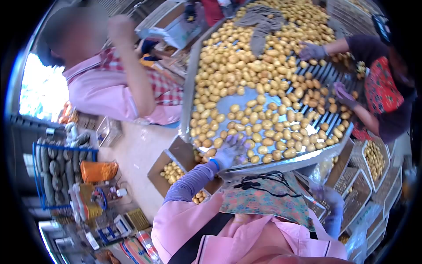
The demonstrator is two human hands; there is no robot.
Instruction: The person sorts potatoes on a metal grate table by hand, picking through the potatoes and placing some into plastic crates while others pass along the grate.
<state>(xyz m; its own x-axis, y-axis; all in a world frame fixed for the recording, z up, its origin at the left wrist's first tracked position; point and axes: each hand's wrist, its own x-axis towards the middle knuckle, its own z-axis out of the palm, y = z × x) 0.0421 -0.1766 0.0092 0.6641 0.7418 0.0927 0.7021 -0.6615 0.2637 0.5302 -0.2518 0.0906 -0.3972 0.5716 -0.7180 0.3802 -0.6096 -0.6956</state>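
Pink shirt cloth (257, 242) lies nearest the camera at bottom centre, below a flowered apron (263, 200) with loose black cords (268, 178); a loop could snag on the table (224, 102) if the wearer leans in. At upper left, another person's raised arm (137, 79) is well apart from the potatoes (290, 152), which crowd the table from upper centre to mid-frame. Left of centre, an open box (159, 165) stands below the table corner; potatoes rolling over the edge could miss it and drop to the floor (132, 154). Near the middle, the wearer's gloved left hand (231, 152) looks unclenched, fingers spread among potatoes by the near edge; a hard sweep could bruise them or tip some over. At upper centre, a grey cloth (261, 26) lies on the pile and could hide flawed ones. At lower right, the wearer's right hand (321, 191) is too blurred to tell its grip. Farther right, a co-worker's gloved hand (312, 51) reaches toward dark slats (329, 75); fingers could get pinched between these.
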